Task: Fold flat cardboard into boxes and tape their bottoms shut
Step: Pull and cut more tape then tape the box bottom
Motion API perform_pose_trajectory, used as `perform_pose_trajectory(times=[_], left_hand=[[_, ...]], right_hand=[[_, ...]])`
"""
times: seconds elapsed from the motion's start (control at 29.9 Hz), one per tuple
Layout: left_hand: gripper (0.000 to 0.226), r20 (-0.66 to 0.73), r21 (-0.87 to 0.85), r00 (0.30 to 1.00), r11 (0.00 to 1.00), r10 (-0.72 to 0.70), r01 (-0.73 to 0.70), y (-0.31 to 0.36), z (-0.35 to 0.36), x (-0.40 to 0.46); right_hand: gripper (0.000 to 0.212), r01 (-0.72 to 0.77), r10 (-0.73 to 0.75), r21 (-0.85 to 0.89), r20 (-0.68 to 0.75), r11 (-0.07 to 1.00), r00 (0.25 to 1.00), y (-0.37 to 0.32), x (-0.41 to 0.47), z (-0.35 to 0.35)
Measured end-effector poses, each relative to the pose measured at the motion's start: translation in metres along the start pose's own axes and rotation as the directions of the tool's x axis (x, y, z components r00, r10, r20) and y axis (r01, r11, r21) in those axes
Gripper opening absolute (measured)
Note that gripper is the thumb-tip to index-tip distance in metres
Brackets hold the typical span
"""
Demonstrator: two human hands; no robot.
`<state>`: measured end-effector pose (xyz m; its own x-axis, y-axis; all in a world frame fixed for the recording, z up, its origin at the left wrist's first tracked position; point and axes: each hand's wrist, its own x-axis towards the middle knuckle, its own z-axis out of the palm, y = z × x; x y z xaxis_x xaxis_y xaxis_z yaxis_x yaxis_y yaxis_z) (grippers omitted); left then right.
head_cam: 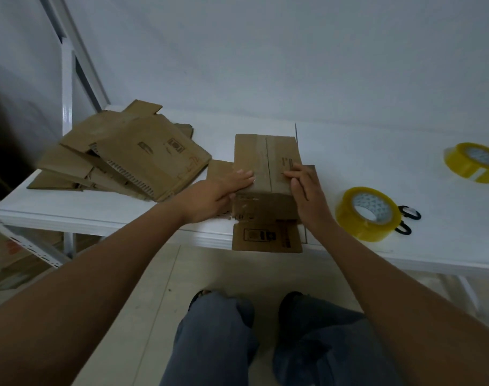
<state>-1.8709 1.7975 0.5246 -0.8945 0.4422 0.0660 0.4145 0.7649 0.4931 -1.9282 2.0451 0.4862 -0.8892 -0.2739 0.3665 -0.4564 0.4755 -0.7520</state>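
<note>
**Bottom flaps held shut, tape not yet applied**

A cardboard box (265, 174) is stood at mid-frame on the white table (377, 151), its flaps folded to a centre seam. The left hand (223, 195) is pressed flat on the left flap with straight fingers; the right hand (304, 188) is laid on the right flap, fingers relaxed, nothing clamped. Taping is judged next: one hand must be freed for the tape roll (367, 213) at right, beside the scissors (407, 218). Flat cardboard (131, 154) is stacked at left. A second roll (473, 162) is seen at far right, below a bare wall.
</note>
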Motion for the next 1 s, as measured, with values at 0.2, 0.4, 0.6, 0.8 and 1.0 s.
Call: perform_pose_trajectory(times=[0.2, 0.4, 0.6, 0.8, 1.0], left_hand=[[0.048, 0.005, 0.088, 1.000, 0.996, 0.011, -0.011, -0.002, -0.002, 0.005], [0.049, 0.013, 0.135, 0.999, 0.990, 0.036, -0.038, -0.001, -0.005, 0.010], [0.039, -0.160, 0.222, 0.978, 0.970, 0.138, -0.100, -0.009, 0.006, 0.016], [0.040, -0.202, 0.105, 0.974, 0.991, 0.105, -0.085, -0.015, 0.016, 0.026], [0.061, -0.136, 0.282, 0.985, 0.958, 0.104, -0.062, -0.001, 0.015, 0.050]], right_hand=[[0.030, -0.003, 0.003, -0.013, 0.025, 1.000, 1.000, 0.005, 0.003, -0.004], [0.030, -0.029, 0.030, -0.024, 0.045, 0.999, 0.999, 0.001, 0.005, -0.007], [0.031, -0.021, 0.022, -0.019, 0.014, 1.000, 1.000, 0.000, 0.003, -0.003], [0.030, 0.005, -0.004, -0.069, 0.013, 0.998, 1.000, 0.002, 0.005, -0.007], [0.030, 0.013, -0.012, -0.046, 0.018, 0.999, 1.000, 0.006, 0.007, -0.009]])
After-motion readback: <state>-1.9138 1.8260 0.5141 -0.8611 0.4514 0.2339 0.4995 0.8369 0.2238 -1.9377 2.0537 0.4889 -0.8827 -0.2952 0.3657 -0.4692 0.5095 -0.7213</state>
